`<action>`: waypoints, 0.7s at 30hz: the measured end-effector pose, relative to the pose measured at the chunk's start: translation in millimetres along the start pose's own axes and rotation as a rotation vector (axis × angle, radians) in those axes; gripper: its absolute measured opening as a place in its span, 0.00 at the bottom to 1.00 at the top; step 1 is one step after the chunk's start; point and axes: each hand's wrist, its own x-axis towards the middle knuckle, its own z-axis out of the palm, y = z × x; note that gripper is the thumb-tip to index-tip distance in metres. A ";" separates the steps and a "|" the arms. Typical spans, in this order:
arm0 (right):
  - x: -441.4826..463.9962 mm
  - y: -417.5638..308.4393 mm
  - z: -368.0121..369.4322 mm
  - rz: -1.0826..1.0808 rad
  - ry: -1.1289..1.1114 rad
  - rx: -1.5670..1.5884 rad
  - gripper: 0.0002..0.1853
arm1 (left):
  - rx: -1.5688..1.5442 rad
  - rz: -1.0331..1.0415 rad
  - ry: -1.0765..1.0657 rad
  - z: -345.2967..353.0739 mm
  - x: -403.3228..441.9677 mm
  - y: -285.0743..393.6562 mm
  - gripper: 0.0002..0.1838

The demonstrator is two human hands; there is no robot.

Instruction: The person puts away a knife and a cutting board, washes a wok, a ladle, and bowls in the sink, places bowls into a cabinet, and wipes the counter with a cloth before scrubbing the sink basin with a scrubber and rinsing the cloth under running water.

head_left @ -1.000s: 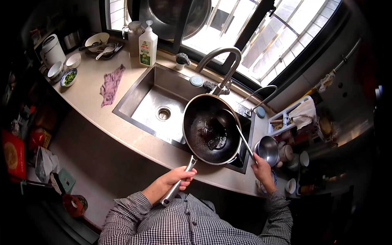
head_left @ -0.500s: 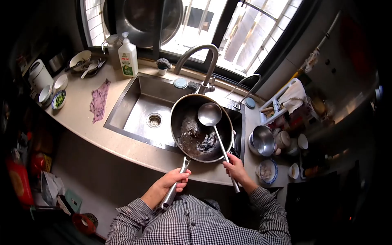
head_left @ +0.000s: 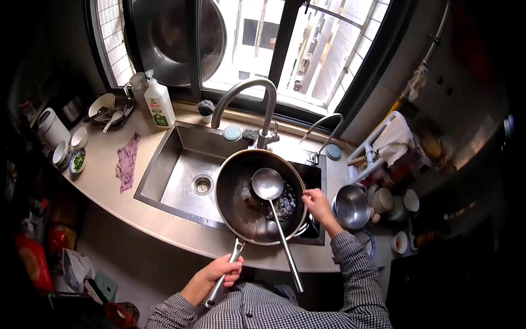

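Observation:
My left hand (head_left: 222,272) is wrapped around the long metal handle of a dark wok (head_left: 227,216). The wok rests over the right part of the steel sink. Inside it lies a metal ladle (head_left: 268,183), its long handle sticking out over the front rim, with no hand on it. Dark, shiny wet stuff (head_left: 285,206) sits beside the ladle's bowl. At the wok's right rim is my right hand (head_left: 318,205), fingers curled closed; whether it grips the rim or something small is hidden.
The sink basin (head_left: 181,167) with its drain lies left of the wok, under a curved faucet (head_left: 271,104). A pump bottle (head_left: 159,104) and a purple cloth (head_left: 128,164) are on the left counter. To the right stand a steel bowl (head_left: 352,206) and a white rack (head_left: 372,148).
My right hand has let go of the ladle and moved up to the wok's right rim. The ladle's handle now leans on the front rim. The view has shifted slightly.

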 end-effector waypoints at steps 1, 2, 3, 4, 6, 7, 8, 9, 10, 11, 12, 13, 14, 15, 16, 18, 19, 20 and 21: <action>23.4 17.7 6.7 -0.023 0.071 -0.059 0.11 | -0.009 -0.004 0.014 0.6 -0.5 0.3 0.07; 45.2 35.3 12.2 0.000 0.103 -0.093 0.12 | -0.018 -0.004 0.015 0.3 0.0 -0.3 0.08; 64.6 51.9 17.9 0.024 0.131 -0.124 0.13 | -0.029 -0.004 0.019 -0.1 0.1 -1.1 0.08; 82.0 68.2 24.3 0.061 0.154 -0.202 0.15 | -0.037 -0.010 0.032 1.9 -0.8 -0.5 0.08; 110.4 85.6 30.9 0.131 0.130 -0.296 0.19 | -0.066 -0.013 0.032 1.9 -1.2 -1.0 0.09; 116.6 88.0 34.9 0.069 0.205 -0.374 0.19 | -0.078 -0.022 0.039 3.1 -1.8 -0.5 0.09; 123.5 91.7 37.8 0.100 0.159 -0.442 0.17 | -0.076 -0.025 0.049 6.7 -2.6 1.7 0.09; 129.7 91.7 39.8 0.136 0.113 -0.514 0.15 | -0.090 -0.028 0.046 6.1 -2.2 1.8 0.09; 133.6 89.5 41.6 0.114 0.130 -0.578 0.12 | -0.105 -0.035 0.061 6.5 -2.9 2.1 0.09; 137.1 87.8 42.1 0.095 0.148 -0.646 0.10 | -0.118 -0.046 0.072 7.3 -3.5 2.3 0.09; 141.2 91.8 44.4 0.025 0.192 -0.737 0.07 | -0.114 -0.051 0.079 7.7 -3.8 2.0 0.09; 146.9 102.5 49.9 0.015 0.188 -0.768 0.08 | -0.107 -0.054 0.082 8.0 -4.0 2.4 0.10; 154.2 111.7 55.7 0.003 0.187 -0.798 0.09 | -0.097 -0.054 0.084 8.0 -3.3 3.6 0.10; 160.2 116.2 58.1 -0.011 0.188 -0.827 0.09 | -0.090 -0.049 0.085 8.0 -2.0 4.3 0.10; 161.9 121.2 58.8 -0.021 0.200 -0.828 0.08 | -0.085 -0.045 0.088 8.3 -2.5 3.4 0.10; 163.3 129.2 54.3 0.321 0.245 -0.434 0.08 | -0.087 -0.046 0.093 9.9 -4.0 3.7 0.12; 162.8 128.5 46.7 0.481 0.269 -0.237 0.08 | -0.087 -0.045 0.085 9.8 -3.4 4.6 0.12; 158.0 135.1 44.9 0.383 0.259 -0.232 0.13 | -0.087 -0.045 0.076 9.2 -2.9 4.6 0.12; 147.5 127.0 38.1 0.441 0.233 -0.064 0.15 | -0.082 -0.050 0.070 7.7 -3.9 4.2 0.12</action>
